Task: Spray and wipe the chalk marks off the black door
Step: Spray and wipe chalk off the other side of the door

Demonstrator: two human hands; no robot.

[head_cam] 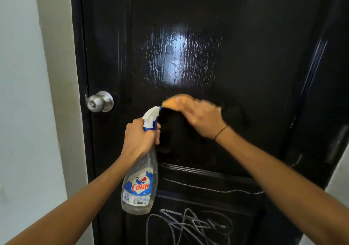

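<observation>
A glossy black door (pixel 245 56) fills the view, its upper panel wet and shiny around the middle. White chalk scribbles (pixel 190 224) cover the lower panel. My left hand (pixel 138 137) grips the neck of a clear spray bottle (pixel 139 184) with a blue and white label, nozzle pointing at the door. My right hand (pixel 203 117), blurred, presses an orange cloth (pixel 174 102) against the upper panel, just right of the nozzle; the fingers cover part of the cloth.
A round metal door knob (pixel 100 101) sits at the door's left edge. A pale wall (pixel 24 93) runs along the left side, and a strip of light wall shows at the lower right.
</observation>
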